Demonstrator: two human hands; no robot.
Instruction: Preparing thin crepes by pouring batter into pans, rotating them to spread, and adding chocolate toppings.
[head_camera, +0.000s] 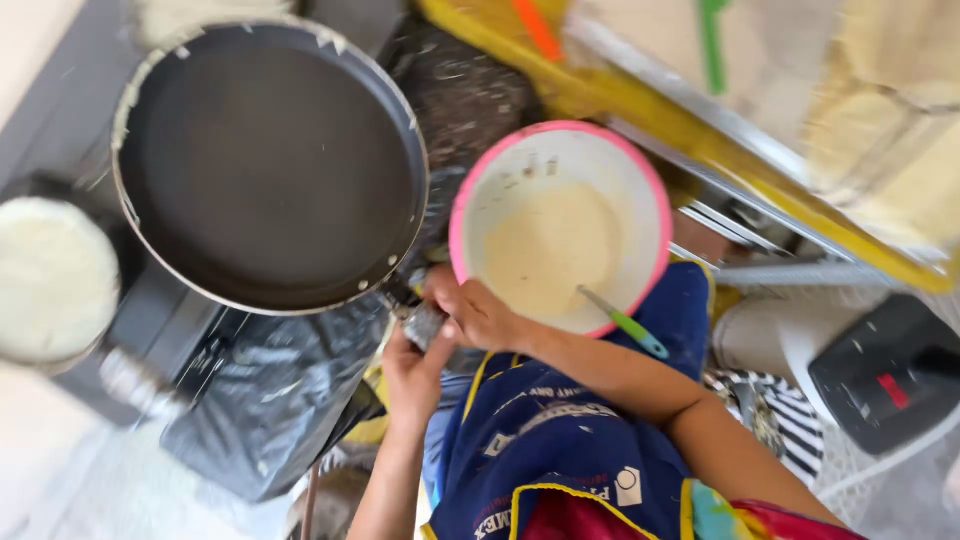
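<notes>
Hands meet at centre frame: left hand (412, 372) and right hand (478, 312) both closed around the handle (424, 322) of the empty dark frying pan (265, 165), beside a pink-rimmed batter bowl (560, 225).

Pan (270, 165) interior bare and open from above | handle (415, 315) blocked, both hands (440, 335) clasped on it | pink-rimmed bowl (560, 225) of batter just right of pan, green-handled utensil (625, 322) slanting out of it | second pan (50, 275) holding a pale round crowding left edge | black bag (265, 400) filling space below pan
</notes>
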